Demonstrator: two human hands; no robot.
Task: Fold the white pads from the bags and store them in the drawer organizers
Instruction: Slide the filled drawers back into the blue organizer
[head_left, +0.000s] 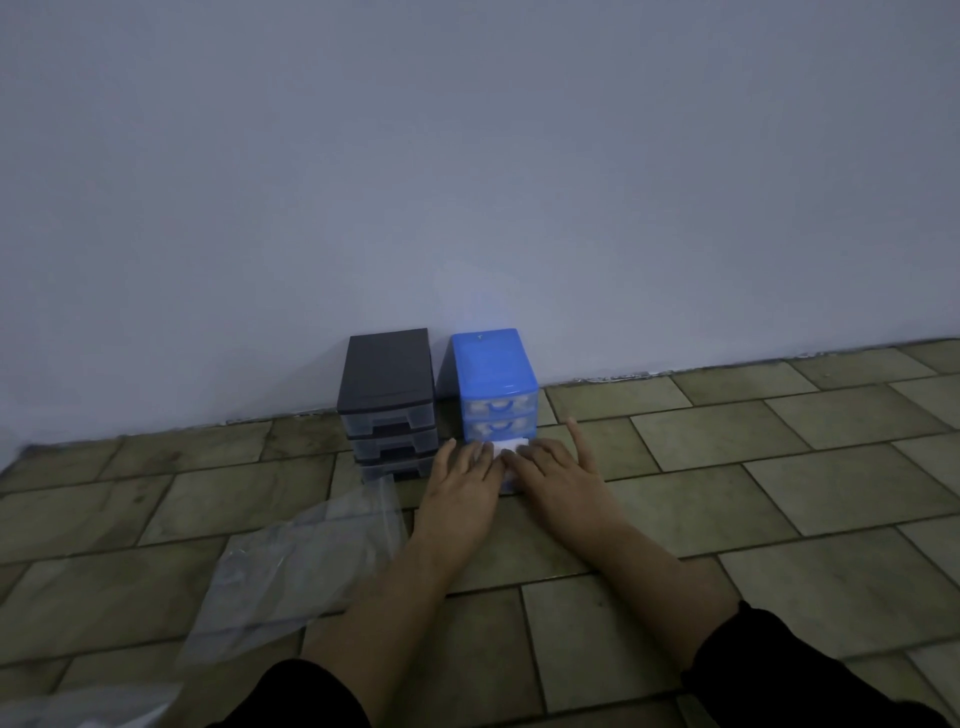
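A white pad (511, 447) lay in the pulled-out bottom drawer (508, 483) of the blue drawer organizer (493, 382), mostly covered by two hands, only a small folded patch showing between them. The blue organizer stood on the floor against the wall, its two upper drawers closed. Just beside it on the left stood a dark grey drawer organizer (387, 400) with three clear drawers. A crumpled clear plastic bag (306, 566) lay on the floor nearer the person, left of the arms, and another bag (78, 709) at the floor's near left corner

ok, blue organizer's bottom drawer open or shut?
Open: bottom drawer of the blue plastic organizer is pulled out, both hands pressing a white pad into it.
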